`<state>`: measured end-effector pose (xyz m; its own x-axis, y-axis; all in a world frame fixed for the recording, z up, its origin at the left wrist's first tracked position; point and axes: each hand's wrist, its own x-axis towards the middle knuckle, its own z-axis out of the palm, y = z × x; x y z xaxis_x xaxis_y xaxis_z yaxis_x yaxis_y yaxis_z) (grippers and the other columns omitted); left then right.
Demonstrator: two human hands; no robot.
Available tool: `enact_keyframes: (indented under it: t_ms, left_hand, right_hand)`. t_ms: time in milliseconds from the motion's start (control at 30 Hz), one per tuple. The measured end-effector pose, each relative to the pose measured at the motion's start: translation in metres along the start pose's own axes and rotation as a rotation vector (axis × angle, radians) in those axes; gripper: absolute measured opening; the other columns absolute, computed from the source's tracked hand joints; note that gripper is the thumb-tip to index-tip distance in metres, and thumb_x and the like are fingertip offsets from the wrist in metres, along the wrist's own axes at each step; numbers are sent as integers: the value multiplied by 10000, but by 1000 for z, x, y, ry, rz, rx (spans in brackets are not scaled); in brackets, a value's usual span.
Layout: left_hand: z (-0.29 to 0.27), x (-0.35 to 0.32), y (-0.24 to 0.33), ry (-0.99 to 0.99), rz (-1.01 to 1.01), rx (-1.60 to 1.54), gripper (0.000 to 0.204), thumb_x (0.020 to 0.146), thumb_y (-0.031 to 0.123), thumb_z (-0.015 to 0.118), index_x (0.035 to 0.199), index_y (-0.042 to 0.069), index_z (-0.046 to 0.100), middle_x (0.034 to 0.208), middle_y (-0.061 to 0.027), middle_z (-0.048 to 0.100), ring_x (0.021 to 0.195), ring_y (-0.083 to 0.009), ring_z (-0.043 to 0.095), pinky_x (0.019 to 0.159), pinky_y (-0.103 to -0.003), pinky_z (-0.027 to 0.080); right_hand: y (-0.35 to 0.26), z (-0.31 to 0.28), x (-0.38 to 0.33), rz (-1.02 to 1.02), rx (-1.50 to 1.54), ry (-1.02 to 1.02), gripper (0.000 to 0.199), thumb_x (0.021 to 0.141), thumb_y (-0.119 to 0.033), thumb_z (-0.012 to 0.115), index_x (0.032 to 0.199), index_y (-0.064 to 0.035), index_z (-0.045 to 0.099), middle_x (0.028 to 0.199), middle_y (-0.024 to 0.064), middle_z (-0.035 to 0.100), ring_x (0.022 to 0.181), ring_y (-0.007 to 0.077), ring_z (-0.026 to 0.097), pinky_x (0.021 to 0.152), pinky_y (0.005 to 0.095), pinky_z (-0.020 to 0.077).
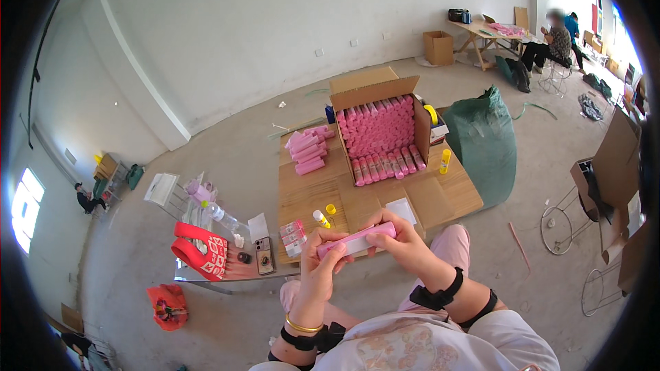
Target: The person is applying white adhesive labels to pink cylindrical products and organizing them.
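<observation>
Above my lap I hold a pink roll (382, 231) crosswise, with a white label round its middle. My left hand (323, 261) is closed on one end of the roll, its thumb on top. The other end is gripped by my right hand (401, 242), thumb pressed near the label. Just past my hands on the table lie an uncapped glue stick (321, 219), its yellow cap (331, 209), pink-and-white labels (293, 237) and a white paper sheet (401, 209). Farther off stands an open carton (377, 91) packed with pink rolls. Loose pink rolls (307, 151) are piled left of it.
A yellow glue stick (445, 161) stands at the table's right. Beside the table sits a large green sack (489, 144). On the left are a phone (264, 255), a red bag (201, 251) and a clear bottle (227, 218). People sit at far tables.
</observation>
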<state>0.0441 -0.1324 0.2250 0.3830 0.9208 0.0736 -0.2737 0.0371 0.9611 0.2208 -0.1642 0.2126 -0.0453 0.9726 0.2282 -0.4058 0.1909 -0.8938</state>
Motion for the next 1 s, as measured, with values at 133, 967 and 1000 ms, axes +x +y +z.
enact_keyframes:
  t_ms: [133, 967, 1000]
  left_hand:
    - [-2, 0, 0, 3, -6, 15, 101, 848, 96, 576, 935, 82, 527, 841, -42, 606, 653, -101, 576, 535, -191, 430]
    - [-16, -17, 4, -60, -13, 7, 110, 910, 132, 556, 978, 52, 523, 830, -31, 585, 646, -61, 556, 491, -165, 364]
    - [-16, -18, 4, -56, -5, 4, 107, 910, 130, 554, 978, 53, 525, 831, -32, 586, 646, -61, 557, 492, -165, 366]
  right_hand:
    - [8, 1, 2, -12, 27, 11, 119, 894, -116, 592, 912, -39, 503, 782, 25, 569, 683, 80, 570, 622, 218, 454]
    - [9, 11, -12, -8, -24, -123, 113, 904, -93, 559, 981, -45, 491, 882, 10, 548, 745, 67, 549, 689, 218, 442]
    - [9, 12, -12, -4, -22, -113, 113, 894, -96, 555, 977, -37, 504, 900, 28, 564, 754, 84, 556, 692, 231, 456]
